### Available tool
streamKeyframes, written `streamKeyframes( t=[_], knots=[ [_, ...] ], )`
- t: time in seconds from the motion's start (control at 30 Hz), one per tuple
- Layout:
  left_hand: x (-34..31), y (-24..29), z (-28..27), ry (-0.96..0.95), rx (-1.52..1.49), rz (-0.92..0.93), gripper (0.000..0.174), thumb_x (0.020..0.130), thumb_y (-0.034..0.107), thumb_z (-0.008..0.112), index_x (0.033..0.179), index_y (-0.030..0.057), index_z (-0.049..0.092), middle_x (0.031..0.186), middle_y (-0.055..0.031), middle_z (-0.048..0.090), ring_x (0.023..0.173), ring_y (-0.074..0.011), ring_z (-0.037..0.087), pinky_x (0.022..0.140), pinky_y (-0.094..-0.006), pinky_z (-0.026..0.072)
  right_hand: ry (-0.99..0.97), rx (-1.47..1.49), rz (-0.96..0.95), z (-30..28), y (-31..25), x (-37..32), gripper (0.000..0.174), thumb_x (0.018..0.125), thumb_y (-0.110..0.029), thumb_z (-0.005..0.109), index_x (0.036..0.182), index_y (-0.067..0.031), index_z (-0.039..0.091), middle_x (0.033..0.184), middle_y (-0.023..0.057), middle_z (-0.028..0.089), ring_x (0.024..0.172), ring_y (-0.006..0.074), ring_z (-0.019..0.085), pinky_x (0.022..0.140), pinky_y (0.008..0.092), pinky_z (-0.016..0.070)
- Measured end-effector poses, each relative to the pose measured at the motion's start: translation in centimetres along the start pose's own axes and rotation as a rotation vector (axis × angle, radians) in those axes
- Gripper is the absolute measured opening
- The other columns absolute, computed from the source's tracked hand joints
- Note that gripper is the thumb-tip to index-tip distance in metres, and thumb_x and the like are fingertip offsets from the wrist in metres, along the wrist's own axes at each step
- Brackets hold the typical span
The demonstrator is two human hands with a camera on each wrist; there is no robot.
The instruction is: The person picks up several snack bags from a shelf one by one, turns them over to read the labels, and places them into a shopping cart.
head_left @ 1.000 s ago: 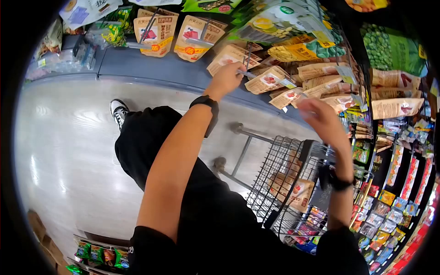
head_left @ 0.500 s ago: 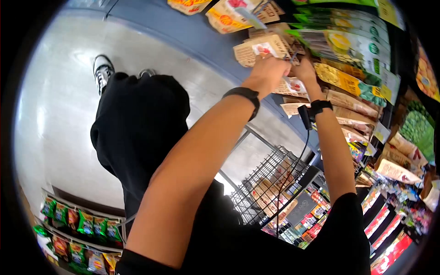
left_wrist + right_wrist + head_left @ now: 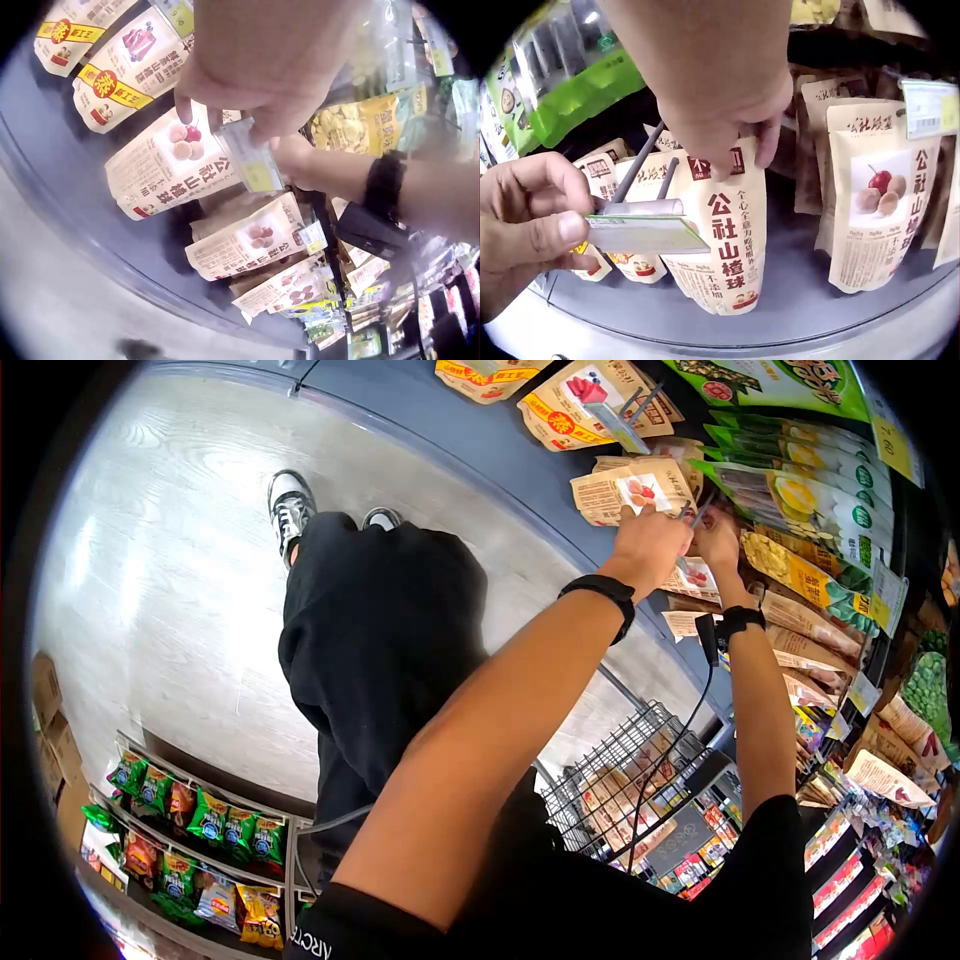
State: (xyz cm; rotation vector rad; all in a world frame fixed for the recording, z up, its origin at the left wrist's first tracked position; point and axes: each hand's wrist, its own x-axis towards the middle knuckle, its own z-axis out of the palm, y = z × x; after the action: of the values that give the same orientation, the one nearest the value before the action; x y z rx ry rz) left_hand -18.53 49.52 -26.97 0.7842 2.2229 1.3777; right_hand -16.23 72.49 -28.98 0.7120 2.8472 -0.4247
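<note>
One hawthorn-ball pouch [image 3: 731, 240] hangs pretty much upright, long side vertical, mid-frame in the right wrist view, with the right hand [image 3: 720, 97] right above gripping its top edge and the left hand [image 3: 536, 217] farther off, frame left, pinching the price tag [image 3: 649, 234].

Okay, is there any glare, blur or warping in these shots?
Head view: fisheye curving with black corners, bright glare on the floor; left wrist view: washed out, small print on the price tag at the left hand too soft to read; right wrist view: big lettering on the central pouch legible, corners dark.
</note>
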Motion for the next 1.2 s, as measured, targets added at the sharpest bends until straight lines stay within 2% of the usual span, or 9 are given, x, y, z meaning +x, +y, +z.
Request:
streamKeyframes(
  t=[0.13,0.37,0.57,0.67,0.83,0.9,0.97,1.1,1.2],
  knots=[
    [-0.3,0.2,-0.1,0.033,0.017,0.025,0.02,0.066,0.002,0.06,0.074,0.0193,0.061,0.075,-0.0027,0.063,0.087,-0.0259,0.055,0.079,-0.0389,0.0363,-0.086,-0.023,-0.101,-1.8,-3.7,-2.9,0.019,0.069,-0.012,0.065,0.076,0.0026,0.055,0.069,0.0203,0.057,0.063,0.0319,0.057,0.059,0.0358,0.043],
    [-0.8,0.0,-0.8,0.086,0.018,0.13,0.012,0.067,0.007,0.062,0.077,0.0151,0.062,0.076,-0.0046,0.064,0.08,-0.0254,0.059,0.067,-0.035,0.0463,-0.199,-0.133,-0.133,-3.6,-6.0,-6.5,0.017,0.072,-0.011,0.065,0.079,0.0016,0.057,0.073,0.0215,0.057,0.068,0.0363,0.056,0.061,0.0375,0.0442],
    [-0.7,0.8,-1.9,0.06,-0.112,0.009,0.015,0.074,0.01,0.062,0.087,0.0112,0.056,0.078,-0.0114,0.063,0.077,-0.0308,0.06,0.066,-0.0406,0.0475,-0.355,-0.038,-0.198,-4.4,-6.4,-8.8,0.014,0.07,-0.004,0.065,0.08,0.0023,0.059,0.064,0.0125,0.057,0.057,0.0152,0.052,0.057,0.0286,0.0434],
    [-0.8,1.0,-2.1,0.063,-0.121,-0.055,0.015,0.074,0.011,0.064,0.087,0.0107,0.056,0.078,-0.0123,0.063,0.075,-0.032,0.061,0.066,-0.0417,0.0475,-0.395,0.191,-0.114,-2.3,-4.1,-9.1,0.019,0.069,-0.01,0.069,0.082,0.002,0.061,0.065,0.0147,0.059,0.057,0.0187,0.054,0.058,0.0307,0.0443],
    [0.1,0.6,-1.5,0.05,-0.038,-0.036,0.015,0.073,0.014,0.065,0.086,0.0113,0.058,0.079,-0.0136,0.063,0.079,-0.0318,0.061,0.067,-0.042,0.0473,-0.207,-0.063,0.123,-0.7,-5.9,-10.6,0.036,0.063,-0.028,0.076,0.081,0.0005,0.065,0.064,0.015,0.061,0.058,0.025,0.058,0.061,0.0361,0.0457],
    [0.4,0.2,-1.3,0.055,-0.091,-0.019,0.013,0.073,0.014,0.066,0.084,0.0108,0.059,0.081,-0.014,0.063,0.079,-0.0318,0.061,0.067,-0.0421,0.0469,-0.159,-0.007,0.172,-0.5,-6.3,-11.6,0.034,0.062,-0.029,0.078,0.078,-0.0006,0.067,0.062,0.012,0.062,0.056,0.0209,0.058,0.059,0.0329,0.0461],
    [0.5,-0.1,-1.0,0.026,-0.144,-0.048,0.012,0.073,0.013,0.066,0.083,0.0101,0.06,0.082,-0.0143,0.064,0.078,-0.0322,0.061,0.066,-0.0411,0.0467,-0.077,0.229,0.321,0.4,-5.5,-12.9,0.025,0.067,-0.023,0.076,0.072,-0.0011,0.066,0.066,0.0009,0.062,0.055,0.0106,0.054,0.053,0.0279,0.044],
    [0.6,-0.4,-0.5,0.016,-0.273,0.025,0.012,0.075,0.011,0.065,0.085,0.0098,0.059,0.078,-0.0133,0.063,0.074,-0.0316,0.061,0.066,-0.04,0.0468,-0.105,0.528,0.529,0.2,-6.5,-15.8,0.023,0.062,-0.021,0.079,0.071,-0.0024,0.069,0.06,0.0038,0.061,0.051,0.0105,0.053,0.049,0.0251,0.0433],
    [0.3,0.2,-1.6,-0.076,-0.358,-0.089,0.01,0.074,0.01,0.065,0.083,0.0098,0.06,0.076,-0.0159,0.063,0.076,-0.0332,0.061,0.066,-0.0393,0.0471,-0.139,0.561,0.592,0.2,-8.8,-17.8,0.019,0.066,-0.017,0.076,0.068,-0.0012,0.067,0.058,0.0038,0.06,0.049,0.011,0.053,0.043,0.0245,0.0409]
  ],
)
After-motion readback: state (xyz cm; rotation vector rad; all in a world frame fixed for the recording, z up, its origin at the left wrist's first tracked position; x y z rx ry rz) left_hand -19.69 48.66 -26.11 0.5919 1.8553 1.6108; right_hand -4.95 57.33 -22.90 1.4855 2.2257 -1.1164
